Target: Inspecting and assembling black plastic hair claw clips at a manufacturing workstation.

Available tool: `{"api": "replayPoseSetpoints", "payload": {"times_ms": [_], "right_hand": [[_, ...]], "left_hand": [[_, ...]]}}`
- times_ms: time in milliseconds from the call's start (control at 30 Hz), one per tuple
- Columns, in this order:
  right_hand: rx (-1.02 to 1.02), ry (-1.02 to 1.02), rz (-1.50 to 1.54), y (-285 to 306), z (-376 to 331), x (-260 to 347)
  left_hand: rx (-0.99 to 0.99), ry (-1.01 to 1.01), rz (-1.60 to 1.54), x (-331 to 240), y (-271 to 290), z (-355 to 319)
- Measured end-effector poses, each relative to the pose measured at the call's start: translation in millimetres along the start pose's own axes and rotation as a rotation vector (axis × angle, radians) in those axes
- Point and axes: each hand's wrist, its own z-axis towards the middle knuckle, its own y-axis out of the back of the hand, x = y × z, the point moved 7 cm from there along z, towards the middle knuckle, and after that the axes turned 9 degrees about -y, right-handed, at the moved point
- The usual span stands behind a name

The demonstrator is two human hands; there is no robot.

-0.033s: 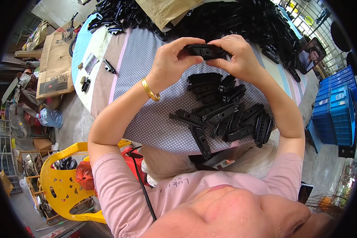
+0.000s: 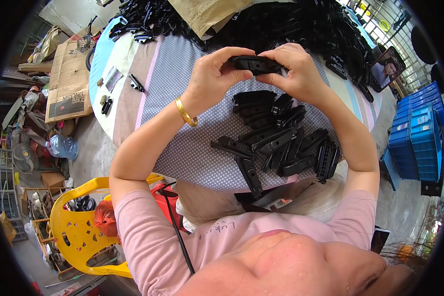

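Above the far part of the cloth, my left hand [image 2: 213, 79] and my right hand [image 2: 293, 71] grip one long black plastic part [image 2: 255, 64] between them. Thumbs press its near side while fingers curl over the far side, so both its ends are covered. A gold bangle [image 2: 186, 111] circles my left wrist. Nearer to me, between my forearms, lies a loose pile of similar black parts [image 2: 276, 140], some overlapping. One black part [image 2: 249, 176] sticks out over the table's near edge.
A big heap of black parts [image 2: 291, 29] fills the table's far side, beside a brown paper bag [image 2: 209, 15]. A phone [image 2: 387, 69] leans at the right. Small pieces [image 2: 136, 83] lie at left. Blue crates [image 2: 417, 133] and a yellow chair [image 2: 79, 232] flank the table.
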Motion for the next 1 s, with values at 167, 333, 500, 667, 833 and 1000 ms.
{"api": "replayPoseSetpoints", "payload": {"times_ms": [167,333,500,667,833,1000], "right_hand": [[-0.033,0.006,0.025,1.0,-1.4,3.9],[0.158,-0.287,0.411,-4.1,8.7,-34.8],[-0.025,-0.426,0.305,44.1,1.4,-104.6],[0.095,-0.344,-0.112,28.8,0.8,-101.2],[0.05,-0.434,-0.383,40.1,0.8,-112.5],[0.018,-0.63,-0.692,88.5,-15.9,-154.1]], "left_hand": [[0.007,0.046,-0.103,3.6,3.6,0.7],[0.037,0.184,-0.125,21.0,3.1,-4.9],[0.362,0.206,0.002,31.4,-21.0,-3.0],[0.424,0.235,0.068,54.0,-14.1,-3.4],[0.224,-0.276,0.697,43.5,-9.3,8.3],[0.32,-0.306,0.785,37.2,-14.4,13.0]]}}
